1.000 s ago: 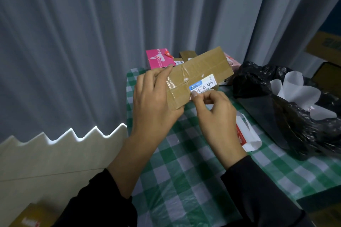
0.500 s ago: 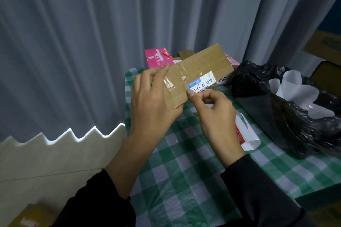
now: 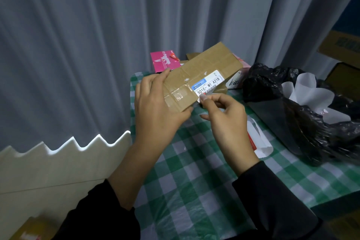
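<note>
Black bag (image 3: 263, 84) — pink box (image 3: 162, 61)

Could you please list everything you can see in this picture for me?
cardboard box: one, brown, taped, held in the air
label: one, white and blue, on the box's face
tablecloth: one, green and white checks, below the hands
pink box: one, pink, at the cloth's far edge
rubbish bag: one, black, at the right
white paper: some, white, inside the bag
wrapper: one, white and red, on the cloth beside the bag
curtain: one, grey, behind
foam board: one, white, zigzag-topped, at the left
left hand: grips the box's near end
right hand: pinches the label's corner
</note>
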